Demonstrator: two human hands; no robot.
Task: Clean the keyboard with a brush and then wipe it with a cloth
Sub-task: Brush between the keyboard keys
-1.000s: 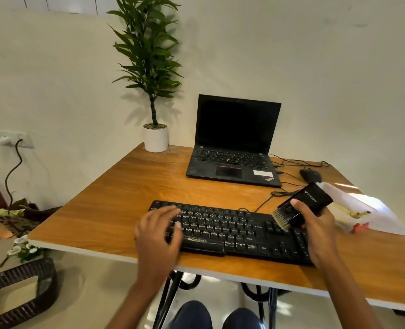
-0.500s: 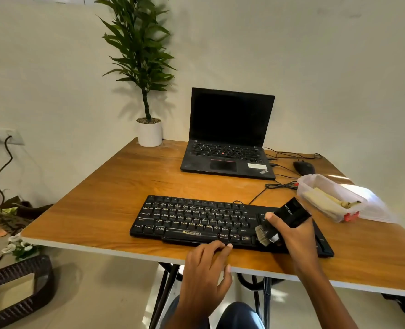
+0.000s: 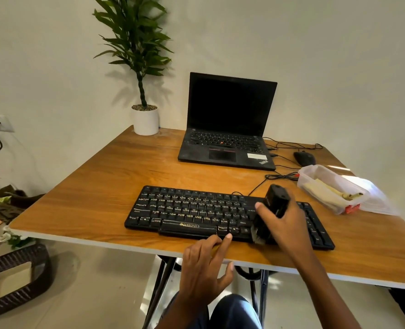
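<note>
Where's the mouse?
In the head view, the mouse sits far right on the table, right of the laptop, just behind the clear plastic box.

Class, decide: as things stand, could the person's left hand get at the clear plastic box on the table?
Probably not directly: the right hand, gripping the brush on the keyboard, lies between the left hand and the plastic box.

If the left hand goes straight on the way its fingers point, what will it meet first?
Most likely the front edge of the keyboard; the left hand may already touch it, since depth is unclear here.
</note>
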